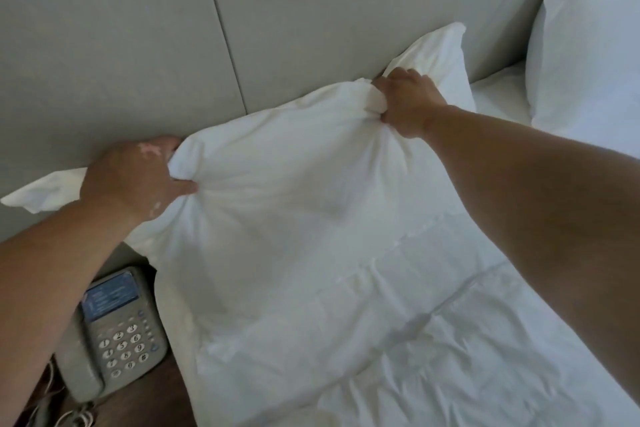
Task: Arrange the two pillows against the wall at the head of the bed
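Behind pillow (277,191), left fingers (162,146) hidden (second pillow (585,55) cropped).

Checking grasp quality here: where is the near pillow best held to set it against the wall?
By its two upper corners, from the front. The near pillow leans on the wall, and the left hand and right hand bunch fabric there already.

Both hands (133,177) (408,102) clenched, arms outstretched
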Motion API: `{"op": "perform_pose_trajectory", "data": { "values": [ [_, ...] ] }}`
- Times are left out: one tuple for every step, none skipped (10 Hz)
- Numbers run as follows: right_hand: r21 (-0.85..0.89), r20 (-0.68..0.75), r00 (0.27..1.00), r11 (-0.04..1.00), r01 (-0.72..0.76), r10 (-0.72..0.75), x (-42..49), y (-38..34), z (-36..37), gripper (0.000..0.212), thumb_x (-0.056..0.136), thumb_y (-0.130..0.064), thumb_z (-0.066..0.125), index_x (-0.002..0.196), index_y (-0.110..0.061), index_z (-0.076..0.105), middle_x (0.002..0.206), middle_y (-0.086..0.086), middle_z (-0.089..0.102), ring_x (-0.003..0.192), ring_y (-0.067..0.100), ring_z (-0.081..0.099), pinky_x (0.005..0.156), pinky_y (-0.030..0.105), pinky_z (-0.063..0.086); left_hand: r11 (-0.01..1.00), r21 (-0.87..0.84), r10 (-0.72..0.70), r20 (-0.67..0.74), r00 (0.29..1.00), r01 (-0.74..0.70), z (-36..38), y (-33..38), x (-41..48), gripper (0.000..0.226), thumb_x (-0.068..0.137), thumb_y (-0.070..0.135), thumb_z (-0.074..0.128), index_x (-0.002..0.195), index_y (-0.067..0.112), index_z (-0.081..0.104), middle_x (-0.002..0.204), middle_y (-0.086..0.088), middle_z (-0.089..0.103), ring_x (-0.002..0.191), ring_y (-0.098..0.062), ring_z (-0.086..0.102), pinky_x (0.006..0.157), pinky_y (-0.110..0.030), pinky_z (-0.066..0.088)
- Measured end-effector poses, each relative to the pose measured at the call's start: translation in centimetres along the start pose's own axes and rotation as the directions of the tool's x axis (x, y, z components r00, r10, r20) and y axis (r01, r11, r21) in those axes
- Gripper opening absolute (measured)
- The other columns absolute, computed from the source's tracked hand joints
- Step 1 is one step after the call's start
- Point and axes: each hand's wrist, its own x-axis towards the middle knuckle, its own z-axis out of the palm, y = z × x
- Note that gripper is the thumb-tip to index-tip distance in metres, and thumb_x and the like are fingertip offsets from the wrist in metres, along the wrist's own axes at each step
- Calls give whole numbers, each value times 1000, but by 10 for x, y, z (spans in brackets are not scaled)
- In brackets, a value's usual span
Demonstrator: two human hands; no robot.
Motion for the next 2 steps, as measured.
{"op": "perform_pose_trajectory", "data": {
  "values": [
    [114, -8, 1000, 993, -12, 13, -14, 5, -7, 66, 86, -17, 66, 148, -21, 42, 145, 12, 44, 132, 35, 41, 105, 47, 40, 1000, -2, 9, 43, 999, -9, -4, 0, -4, 63, 76, 53, 75, 127, 20, 58, 115, -18, 69, 103, -41, 63, 76, -38, 47],
    [232, -32, 998, 972, -40, 48, -51, 7, -19, 69, 90, -18, 68, 151, -20, 37, 154, 6, 37, 139, 30, 38, 107, 45, 41, 1000, -24, 11, 48, 999, -10, -13, 1, -12, 59, 77, 51, 75, 121, 15, 58, 114, -20, 68, 103, -42, 62, 74, -38, 45]
  ]
}}
